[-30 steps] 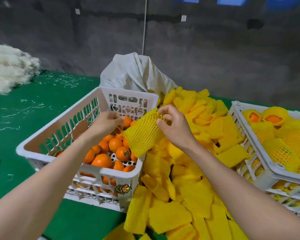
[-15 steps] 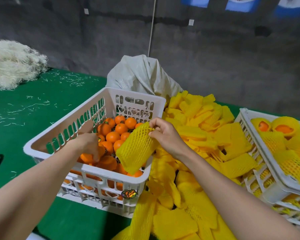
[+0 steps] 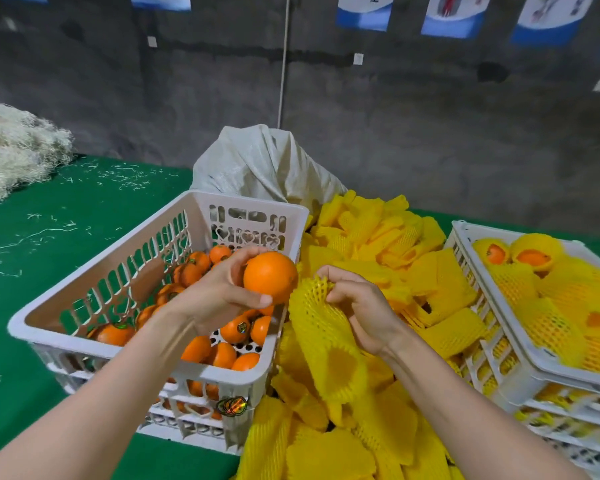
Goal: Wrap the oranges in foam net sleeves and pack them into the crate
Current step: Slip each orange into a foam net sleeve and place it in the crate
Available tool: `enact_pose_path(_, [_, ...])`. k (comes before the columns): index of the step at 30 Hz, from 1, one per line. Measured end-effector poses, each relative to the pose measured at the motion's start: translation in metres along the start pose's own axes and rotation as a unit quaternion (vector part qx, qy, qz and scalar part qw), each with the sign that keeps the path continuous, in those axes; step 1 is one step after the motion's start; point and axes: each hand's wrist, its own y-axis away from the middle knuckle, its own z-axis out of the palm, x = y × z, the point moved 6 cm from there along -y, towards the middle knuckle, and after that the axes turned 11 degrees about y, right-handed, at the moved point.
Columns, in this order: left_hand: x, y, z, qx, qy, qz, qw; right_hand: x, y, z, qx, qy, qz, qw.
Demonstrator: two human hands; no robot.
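My left hand (image 3: 219,299) has lifted an orange (image 3: 270,277) out of the basket (image 3: 153,358), fingers wrapped round it, and my right hand (image 3: 361,306) pinches the yellow foam net sleeve (image 3: 323,337), so I can wrap it next.

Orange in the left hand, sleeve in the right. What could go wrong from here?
1. The left hand holds the orange in its fingers near the white crate's rim; a slip could drop it there.
2. The right hand pinches the foam sleeve bunched at its top; the orange could snag going in.
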Motion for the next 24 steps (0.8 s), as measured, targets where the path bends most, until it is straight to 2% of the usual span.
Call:
enact_pose_path(5, [-0.018,-0.006,0.033,-0.001,0.061,-0.011,0.998,-0.002,0.014,-0.009,-0.008,-0.033,0.006,0.999])
enact_pose_path(7, [-0.028,-0.008,0.045,0.032,0.071,-0.023,0.997,-0.003,0.018,-0.01,-0.015,-0.032,0.003,0.999])
enact_pose_path(11, [-0.042,-0.018,0.072,0.084,0.168,-0.051,0.981,0.0,0.022,-0.009,-0.025,-0.023,0.007,0.999])
enact_pose_path(12, [-0.044,-0.016,0.073,0.074,0.18,-0.02,0.981,0.0,0.023,-0.01,-0.024,-0.013,0.008,1.0])
enact_pose_path(13, [-0.045,-0.015,0.07,0.095,0.248,0.003,0.964,0.001,0.024,-0.012,-0.018,0.004,0.008,1.0])
enact_pose_path(14, [-0.046,-0.015,0.071,0.103,0.282,0.009,0.954,0.002,0.024,-0.015,-0.008,0.026,0.005,1.0])
enact_pose_path(17, [-0.054,-0.021,0.083,0.162,0.169,0.003,0.972,0.002,0.024,-0.026,0.048,0.101,-0.008,0.994])
enact_pose_path(19, [-0.055,-0.017,0.085,0.171,0.164,0.009,0.972,-0.001,0.025,-0.035,0.105,0.152,-0.025,0.983])
enact_pose_path(24, [-0.06,-0.021,0.094,0.144,0.234,0.025,0.961,-0.009,0.032,-0.062,0.222,0.199,-0.056,0.953])
